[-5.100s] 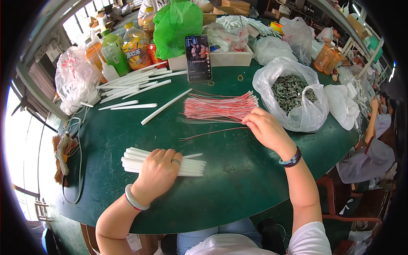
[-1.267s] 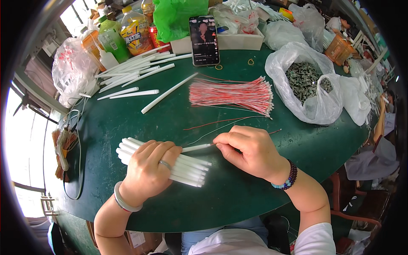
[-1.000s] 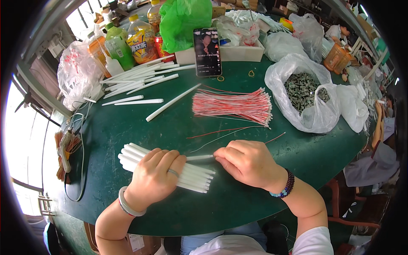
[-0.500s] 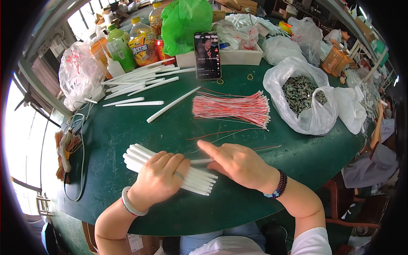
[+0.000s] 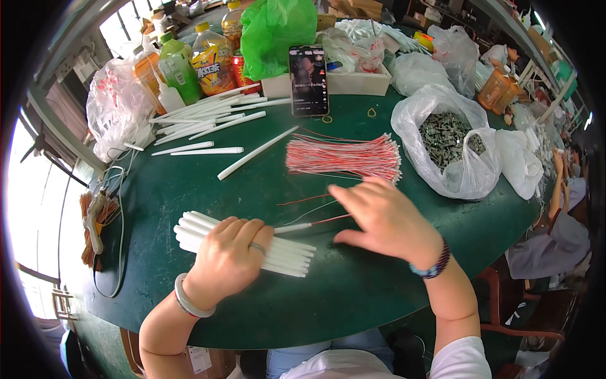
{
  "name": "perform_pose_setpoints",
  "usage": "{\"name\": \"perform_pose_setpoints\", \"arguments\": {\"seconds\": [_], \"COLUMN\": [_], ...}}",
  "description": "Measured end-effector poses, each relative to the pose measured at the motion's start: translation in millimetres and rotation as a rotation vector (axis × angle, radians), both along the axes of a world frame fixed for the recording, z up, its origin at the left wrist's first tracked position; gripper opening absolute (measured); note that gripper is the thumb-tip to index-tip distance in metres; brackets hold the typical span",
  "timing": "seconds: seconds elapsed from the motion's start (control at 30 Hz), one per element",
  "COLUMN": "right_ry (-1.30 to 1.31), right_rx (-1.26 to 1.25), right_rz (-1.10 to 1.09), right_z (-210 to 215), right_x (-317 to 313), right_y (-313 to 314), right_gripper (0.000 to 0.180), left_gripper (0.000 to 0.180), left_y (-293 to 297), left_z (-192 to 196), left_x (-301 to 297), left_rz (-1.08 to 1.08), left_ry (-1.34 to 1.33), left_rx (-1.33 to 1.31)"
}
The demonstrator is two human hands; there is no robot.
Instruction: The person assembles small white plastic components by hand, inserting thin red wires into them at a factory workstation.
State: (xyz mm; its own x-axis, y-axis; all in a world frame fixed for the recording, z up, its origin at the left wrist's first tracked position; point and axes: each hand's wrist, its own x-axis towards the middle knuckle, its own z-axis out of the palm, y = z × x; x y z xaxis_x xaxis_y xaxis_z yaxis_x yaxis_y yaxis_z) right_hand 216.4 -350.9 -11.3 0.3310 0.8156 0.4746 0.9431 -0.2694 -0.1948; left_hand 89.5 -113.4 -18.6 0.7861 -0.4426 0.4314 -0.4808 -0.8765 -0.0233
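My left hand (image 5: 230, 256) is wrapped over a bundle of slim white tubes (image 5: 291, 258), which stick out on both sides of it. From the end of the uppermost tube (image 5: 293, 228) a red wire (image 5: 331, 219) runs toward my right hand (image 5: 394, 221). That hand hovers over the table with thumb and forefinger apart, its other fingers partly hidden. Just beyond it lies a thick bundle of red and white wires (image 5: 341, 156) with small white ends at the right. A loose red wire (image 5: 303, 200) and a thin pale wire lie between bundle and tubes.
More white tubes (image 5: 208, 120) lie at the back left, one lying alone (image 5: 255, 155). A phone (image 5: 308, 82) stands upright against a white box (image 5: 360, 86). At right is a clear bag (image 5: 410, 142) of small dark parts. Bottles and a green bag (image 5: 278, 38) line the back.
My right hand has moved away from the tube ends, to the right and toward the wire bundle, and its fingers have spread. The tubes in my left hand have shifted slightly left.
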Motion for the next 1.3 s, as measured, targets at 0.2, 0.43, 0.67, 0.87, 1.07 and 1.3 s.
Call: {"name": "perform_pose_setpoints", "arguments": {"seconds": [0.2, 0.43, 0.67, 0.87, 1.07, 1.3], "right_ry": [-0.138, 0.247, 0.309, 0.438, 0.317, 0.332], "right_rx": [-0.064, 0.088, 0.177, 0.263, 0.288, 0.242], "right_rz": [0.042, 0.083, 0.062, 0.055, 0.039, 0.048], "right_z": [-14, -14, -14, -22, -23, -22], "right_x": [-12, 0, -17, -18, -21, -16], "right_y": [9, -4, 11, 12, 14, 13], "right_gripper": [0.016, 0.031, 0.019, 0.009, 0.014, 0.02], "left_gripper": [0.052, 0.03, 0.031, 0.032, 0.045, 0.029], "left_y": [-10, -8, -10, -12, -13, -10], "left_z": [2, 3, 3, 2, 1, -2], "left_x": [7, 7, 4, 3, 1, 7], "left_rz": [-0.036, -0.005, -0.005, 0.011, -0.006, -0.014], "left_ry": [-0.018, -0.07, -0.054, -0.108, -0.112, -0.161], "left_rx": [-0.037, -0.019, -0.018, 0.026, 0.011, 0.024]}}
